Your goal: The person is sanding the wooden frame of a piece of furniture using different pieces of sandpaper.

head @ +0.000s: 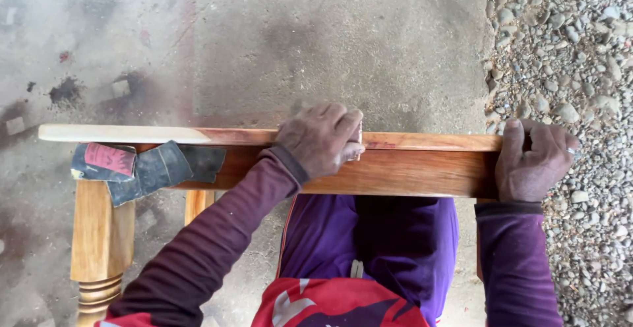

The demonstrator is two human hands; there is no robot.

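A wooden furniture frame lies across the view, with a thin top rail (428, 142) and a wider reddish-brown board (409, 172) below it. My left hand (320, 139) presses down on the top rail near its middle, its fingers curled over a small piece of sandpaper (359, 136) that barely shows. The rail's left stretch (119, 133) is pale bare wood; from there to the right it is reddish. My right hand (534, 159) grips the right end of the frame, fingers wrapped over the top edge.
Several dark used sandpaper sheets (148, 167), one with a red back, lie on the frame's left part. A turned wooden leg (99, 235) hangs below them. Dusty concrete floor (264, 37) lies beyond, with gravel (567, 50) to the right.
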